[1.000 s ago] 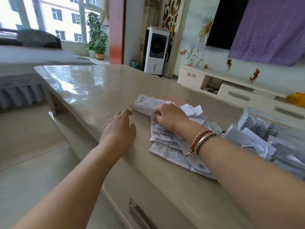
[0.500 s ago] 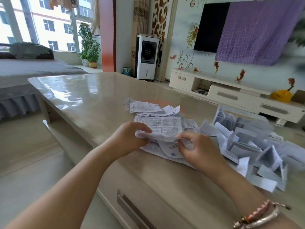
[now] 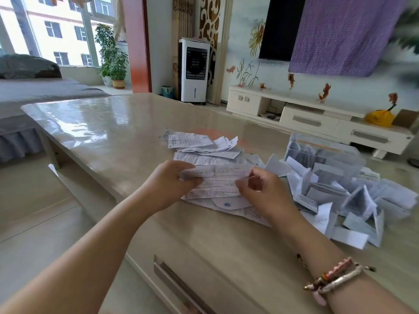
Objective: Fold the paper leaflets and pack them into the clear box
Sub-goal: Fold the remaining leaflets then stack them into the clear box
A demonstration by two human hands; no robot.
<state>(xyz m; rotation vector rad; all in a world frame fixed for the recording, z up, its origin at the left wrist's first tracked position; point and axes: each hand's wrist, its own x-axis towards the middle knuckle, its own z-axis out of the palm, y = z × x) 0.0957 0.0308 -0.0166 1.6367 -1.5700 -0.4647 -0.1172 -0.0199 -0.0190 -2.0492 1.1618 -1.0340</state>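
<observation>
A printed paper leaflet (image 3: pixel 217 181) is held just above a pile of flat leaflets (image 3: pixel 204 147) on the beige table (image 3: pixel 108 123). My left hand (image 3: pixel 167 185) pinches its left end and my right hand (image 3: pixel 264 192) pinches its right end. The leaflet is bent along its length. To the right stands the clear box (image 3: pixel 317 152) with folded leaflets inside. More folded leaflets (image 3: pixel 353 209) lie heaped in front of it and partly hide its front wall.
The table's front edge with a drawer handle (image 3: pixel 179 284) runs below my arms. Behind the table are a white TV cabinet (image 3: pixel 306 114), a standing air cooler (image 3: pixel 193 71) and a potted plant (image 3: pixel 112 57). A grey bed (image 3: pixel 34 91) lies at left.
My right hand drew a leaflet from the pile toward me, my left hand came over and took its other end. Both hands now hold it nearer the table's front edge.
</observation>
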